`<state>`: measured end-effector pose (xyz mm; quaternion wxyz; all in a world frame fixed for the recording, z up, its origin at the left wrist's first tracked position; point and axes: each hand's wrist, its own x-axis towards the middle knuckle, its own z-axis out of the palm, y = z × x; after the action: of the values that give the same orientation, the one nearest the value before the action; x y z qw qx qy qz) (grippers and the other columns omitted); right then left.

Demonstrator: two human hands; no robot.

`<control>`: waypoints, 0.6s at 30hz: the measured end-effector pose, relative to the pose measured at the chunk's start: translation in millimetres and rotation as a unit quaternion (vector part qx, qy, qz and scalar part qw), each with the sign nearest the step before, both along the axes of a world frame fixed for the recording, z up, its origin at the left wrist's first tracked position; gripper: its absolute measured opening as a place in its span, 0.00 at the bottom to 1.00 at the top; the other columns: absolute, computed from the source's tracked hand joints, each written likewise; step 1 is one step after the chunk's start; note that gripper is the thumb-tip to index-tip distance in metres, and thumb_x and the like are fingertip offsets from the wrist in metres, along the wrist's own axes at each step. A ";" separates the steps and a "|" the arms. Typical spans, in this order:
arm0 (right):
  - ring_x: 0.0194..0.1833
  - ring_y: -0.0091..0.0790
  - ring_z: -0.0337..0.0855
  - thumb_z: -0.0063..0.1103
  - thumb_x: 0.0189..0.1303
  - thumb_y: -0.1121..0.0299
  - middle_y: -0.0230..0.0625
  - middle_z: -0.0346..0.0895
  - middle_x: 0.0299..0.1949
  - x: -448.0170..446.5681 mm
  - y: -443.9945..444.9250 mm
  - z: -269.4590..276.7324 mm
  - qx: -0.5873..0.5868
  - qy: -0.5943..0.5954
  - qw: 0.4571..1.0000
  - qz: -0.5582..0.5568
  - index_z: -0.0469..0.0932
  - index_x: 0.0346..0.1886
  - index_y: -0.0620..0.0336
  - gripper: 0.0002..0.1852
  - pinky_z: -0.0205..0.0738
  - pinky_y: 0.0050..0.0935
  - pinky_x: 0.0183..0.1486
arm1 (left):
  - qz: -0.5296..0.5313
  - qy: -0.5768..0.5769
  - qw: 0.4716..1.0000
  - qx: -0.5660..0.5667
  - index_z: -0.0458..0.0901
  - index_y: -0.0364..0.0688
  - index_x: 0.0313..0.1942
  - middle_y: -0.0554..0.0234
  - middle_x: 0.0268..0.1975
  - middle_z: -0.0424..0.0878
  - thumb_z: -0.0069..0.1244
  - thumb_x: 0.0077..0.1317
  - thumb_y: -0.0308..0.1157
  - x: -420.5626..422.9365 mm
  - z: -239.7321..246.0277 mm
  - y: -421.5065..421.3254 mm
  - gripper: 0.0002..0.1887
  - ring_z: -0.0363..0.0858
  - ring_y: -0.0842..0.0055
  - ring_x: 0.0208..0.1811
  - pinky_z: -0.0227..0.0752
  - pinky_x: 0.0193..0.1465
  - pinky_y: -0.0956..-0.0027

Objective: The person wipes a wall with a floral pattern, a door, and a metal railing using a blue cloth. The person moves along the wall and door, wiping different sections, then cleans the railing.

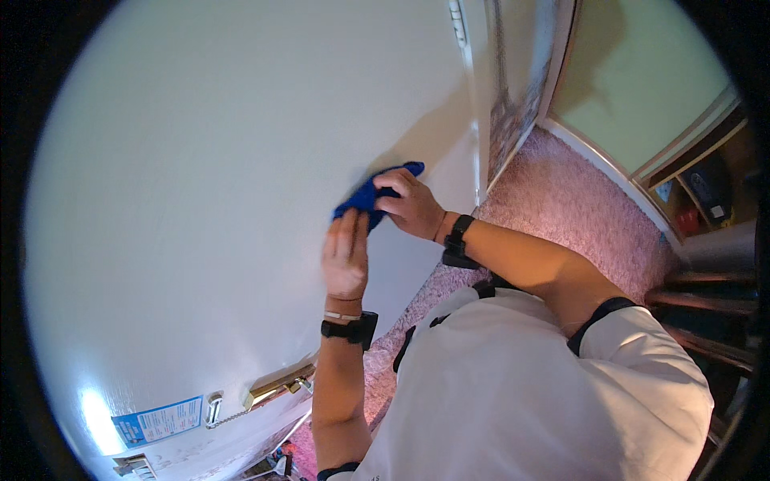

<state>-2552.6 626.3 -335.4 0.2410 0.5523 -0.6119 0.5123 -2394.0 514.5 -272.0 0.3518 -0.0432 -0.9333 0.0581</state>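
A dark blue cloth (364, 196) lies bunched against the face of a white door (210, 180), near the middle of the view. My right hand (411, 203) grips its upper right part between bent fingers and thumb. With fingers stretched out together, my left hand (346, 255) touches the lower left part of the cloth and looks slightly blurred. Whether the left fingers pinch any of the cloth cannot be told. Both wrists wear black bands with a small box.
The door bears a brass handle (280, 388), a door chain (228, 419), a blue-and-white notice (159, 421) and a white hinge (458, 23). Pink carpet (565, 198) covers the floor. At the right are a wooden shelf unit (686, 180) with items in it and a green panel (643, 78).
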 end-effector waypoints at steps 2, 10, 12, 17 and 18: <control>0.58 0.50 0.78 0.67 0.51 0.80 0.40 0.75 0.56 -3.2 12.1 -12.9 0.038 -0.027 0.999 0.021 0.82 0.39 0.52 0.13 0.78 0.45 0.58 | 0.000 -0.050 0.998 0.023 0.87 0.37 0.55 0.54 0.58 0.83 0.57 0.60 0.14 -2.7 -9.8 5.3 0.22 0.82 0.58 0.58 0.80 0.61 0.56; 0.57 0.46 0.79 0.66 0.50 0.80 0.35 0.78 0.55 -40.8 6.6 71.9 -0.091 0.010 0.995 -0.047 0.83 0.40 0.52 0.14 0.78 0.41 0.58 | 0.044 0.118 0.992 -0.002 0.87 0.40 0.55 0.56 0.59 0.82 0.57 0.63 0.15 -46.2 55.4 7.2 0.20 0.81 0.59 0.56 0.79 0.60 0.58; 0.58 0.46 0.79 0.66 0.50 0.80 0.35 0.77 0.55 -49.1 3.5 69.1 -0.057 -0.004 0.997 -0.056 0.83 0.39 0.52 0.14 0.78 0.40 0.58 | 0.046 0.101 0.993 -0.035 0.86 0.39 0.57 0.58 0.61 0.81 0.57 0.62 0.17 -52.7 52.2 8.3 0.21 0.81 0.59 0.56 0.79 0.60 0.59; 0.59 0.48 0.77 0.69 0.48 0.81 0.40 0.74 0.56 -58.4 16.0 -11.6 -0.026 -0.028 0.998 -0.056 0.82 0.38 0.54 0.14 0.78 0.42 0.57 | 0.003 -0.024 0.999 -0.048 0.84 0.35 0.58 0.56 0.63 0.79 0.55 0.60 0.19 -64.1 -3.2 15.5 0.23 0.81 0.58 0.57 0.81 0.60 0.60; 0.59 0.48 0.77 0.69 0.49 0.81 0.40 0.73 0.56 -59.2 24.1 -27.2 0.013 -0.061 0.997 -0.051 0.82 0.38 0.53 0.13 0.79 0.41 0.57 | 0.004 -0.068 0.997 -0.027 0.84 0.35 0.58 0.56 0.62 0.79 0.55 0.60 0.19 -69.5 -13.6 19.6 0.23 0.81 0.58 0.57 0.81 0.60 0.59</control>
<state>-2611.8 650.4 -362.6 0.2222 0.4910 -0.6595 0.5240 -2463.5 534.1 -285.7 0.2863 -0.0527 -0.9532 0.0814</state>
